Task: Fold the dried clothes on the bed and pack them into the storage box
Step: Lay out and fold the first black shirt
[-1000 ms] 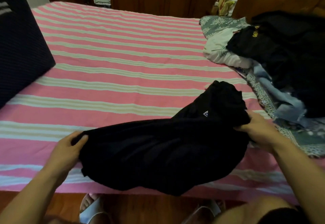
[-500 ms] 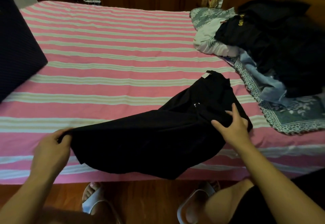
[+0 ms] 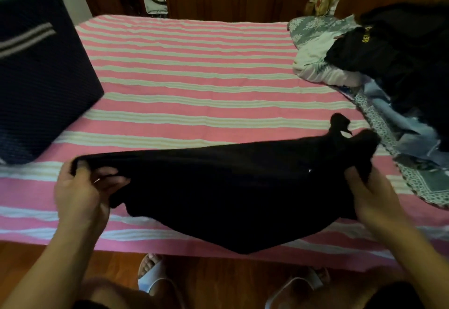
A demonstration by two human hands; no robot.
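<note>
Folding in progress: black garment (image 3: 238,194) stretched between two hands above the near edge of the striped bed (image 3: 194,70). Left hand (image 3: 80,192) pinches one end, right hand (image 3: 364,194) grips the bunched other end. Storage box (image 3: 41,78) far left on bed; unfolded clothes pile (image 3: 401,70) far right. Next, likely: lay flat, square edges, fold, then box

We hold a limp black fabric garment (image 3: 230,192) stretched between our left hand (image 3: 80,192) and right hand (image 3: 371,194); beyond our left hand stands a dark blue fabric storage box (image 3: 41,78).
</note>
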